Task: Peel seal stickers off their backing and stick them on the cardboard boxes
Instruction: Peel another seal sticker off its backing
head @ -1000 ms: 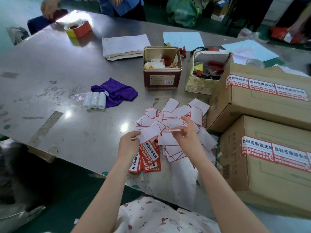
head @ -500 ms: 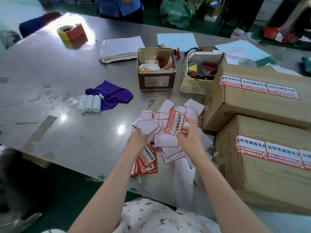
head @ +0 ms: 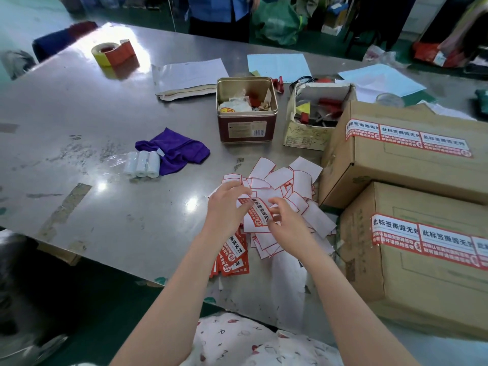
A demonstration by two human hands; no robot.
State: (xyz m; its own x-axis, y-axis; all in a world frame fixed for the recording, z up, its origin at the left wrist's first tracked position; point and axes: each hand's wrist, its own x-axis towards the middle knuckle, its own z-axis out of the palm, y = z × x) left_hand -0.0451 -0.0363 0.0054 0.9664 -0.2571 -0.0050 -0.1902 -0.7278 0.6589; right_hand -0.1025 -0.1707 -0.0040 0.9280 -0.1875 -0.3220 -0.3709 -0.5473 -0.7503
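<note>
A: Where is the seal sticker (head: 259, 211)?

B: Between the two hands, above the pile of peeled white backings (head: 285, 180) on the metal table (head: 79, 128). Its red face with white characters looks up, and it lies partly over a white backing sheet.

A: How do the hands stand?

B: The left hand (head: 227, 210) is at the sticker's left edge with curled fingers. The thumb seems to pinch the edge, though I cannot tell for sure how firmly. The right hand (head: 286, 223) is at the sticker's right and lower edge, fingers spread and bent. Its fingertips touch the sticker and backing, but a real grip does not show.

A: What lies around the sticker?

B: Just nearer the person than the sticker, under the left wrist, is a small stack of unpeeled red stickers (head: 232, 257). To the right of the pile stand two cardboard boxes (head: 422, 273), one behind the other, each with red-and-white seals (head: 408, 137) across its top edge.

A: And farther off?

B: Beyond the pile stands an open tin (head: 247, 128) full of odds and ends, with a small open carton (head: 307, 138) to its right. Left of the pile are a purple cloth (head: 182, 151) and three small white rolls (head: 142, 167). A roll of tape (head: 111, 52) sits at the table's far side, and papers (head: 190, 75) lie behind the tin.
</note>
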